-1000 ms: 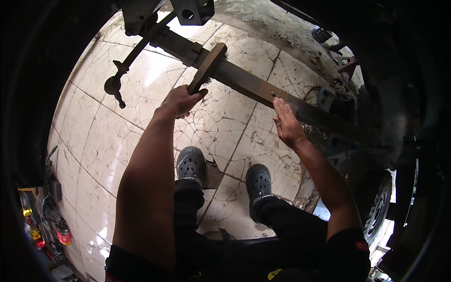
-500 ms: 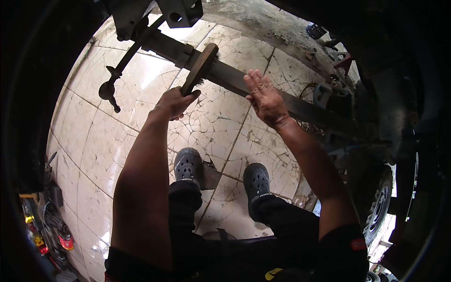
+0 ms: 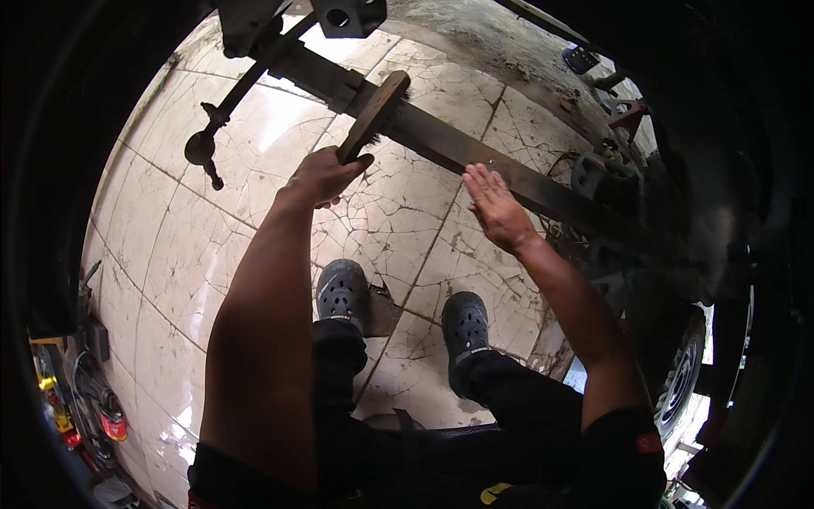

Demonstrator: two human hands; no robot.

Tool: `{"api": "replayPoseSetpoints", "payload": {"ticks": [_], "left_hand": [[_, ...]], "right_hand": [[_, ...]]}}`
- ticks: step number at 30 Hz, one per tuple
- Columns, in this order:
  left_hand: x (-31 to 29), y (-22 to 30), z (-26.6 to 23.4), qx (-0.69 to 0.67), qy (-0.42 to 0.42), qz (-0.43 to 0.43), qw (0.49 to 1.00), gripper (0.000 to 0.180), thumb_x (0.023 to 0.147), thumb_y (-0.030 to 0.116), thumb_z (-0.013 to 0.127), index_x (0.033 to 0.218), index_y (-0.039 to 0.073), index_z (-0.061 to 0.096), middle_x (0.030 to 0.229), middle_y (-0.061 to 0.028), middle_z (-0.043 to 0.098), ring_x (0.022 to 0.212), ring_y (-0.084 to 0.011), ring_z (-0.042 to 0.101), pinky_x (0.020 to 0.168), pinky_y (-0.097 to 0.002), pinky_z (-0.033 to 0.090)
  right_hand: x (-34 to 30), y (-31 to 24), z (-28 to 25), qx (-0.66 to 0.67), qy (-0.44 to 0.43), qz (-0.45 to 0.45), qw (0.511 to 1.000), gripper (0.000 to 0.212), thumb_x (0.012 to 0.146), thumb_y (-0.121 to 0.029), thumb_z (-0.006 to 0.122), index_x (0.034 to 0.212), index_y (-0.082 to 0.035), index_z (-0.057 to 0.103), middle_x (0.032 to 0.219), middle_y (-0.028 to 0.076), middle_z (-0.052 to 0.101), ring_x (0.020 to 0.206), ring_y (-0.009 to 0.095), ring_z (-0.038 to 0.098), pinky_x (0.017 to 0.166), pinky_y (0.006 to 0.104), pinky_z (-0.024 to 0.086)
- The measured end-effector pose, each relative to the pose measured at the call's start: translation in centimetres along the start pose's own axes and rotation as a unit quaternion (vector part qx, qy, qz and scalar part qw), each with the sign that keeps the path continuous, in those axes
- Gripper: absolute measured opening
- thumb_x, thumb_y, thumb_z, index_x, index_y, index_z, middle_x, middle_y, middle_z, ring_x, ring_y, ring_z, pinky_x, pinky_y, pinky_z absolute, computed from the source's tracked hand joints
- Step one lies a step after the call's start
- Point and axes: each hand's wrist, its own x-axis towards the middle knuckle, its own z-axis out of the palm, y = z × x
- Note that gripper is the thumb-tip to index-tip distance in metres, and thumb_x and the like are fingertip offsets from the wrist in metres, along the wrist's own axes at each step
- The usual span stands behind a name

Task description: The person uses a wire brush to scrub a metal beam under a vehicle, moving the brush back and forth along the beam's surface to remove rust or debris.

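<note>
My left hand (image 3: 326, 176) is closed round the handle of a wire brush (image 3: 376, 114) with a wooden back. Its dark bristles lie against a long metal beam (image 3: 441, 141) that runs slantwise from upper left to right. My right hand (image 3: 498, 208) is open, fingers held straight and side by side, with the fingertips at the beam's near edge, to the right of the brush. Whether they touch the metal I cannot tell. A brownish patch shows on the beam above those fingertips.
A rod with a rounded joint (image 3: 200, 148) hangs left of the beam, below a bracket with a hole (image 3: 349, 17). Cracked tiles (image 3: 398, 229) lie under my shoes. A wheel (image 3: 681, 373) stands at right; tools and a red container (image 3: 114, 426) sit at lower left.
My right hand has come down from over the beam to its near edge, its fingers now closer together. The left hand still grips the brush on the beam; the view has shifted slightly.
</note>
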Motion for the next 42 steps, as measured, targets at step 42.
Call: {"api": "replayPoseSetpoints", "payload": {"ticks": [42], "left_hand": [[-1.2, 1.1, -0.5, -0.008, -0.031, 0.086, 0.996, 0.057, 0.089, 0.051, 0.061, 0.112, 0.001, 0.045, 0.071, -0.0062, 0.053, 0.054, -0.0144, 0.057, 0.044, -0.0323, 0.045]], "right_hand": [[-6.9, 5.3, -8.4, 0.071, 0.034, 0.164, 0.983, 0.046, 0.102, -0.029, 0.045, 0.140, -0.002, 0.044, 0.120, 0.024, 0.062, 0.110, 0.037, 0.062, 0.091, 0.0432, 0.051]]}}
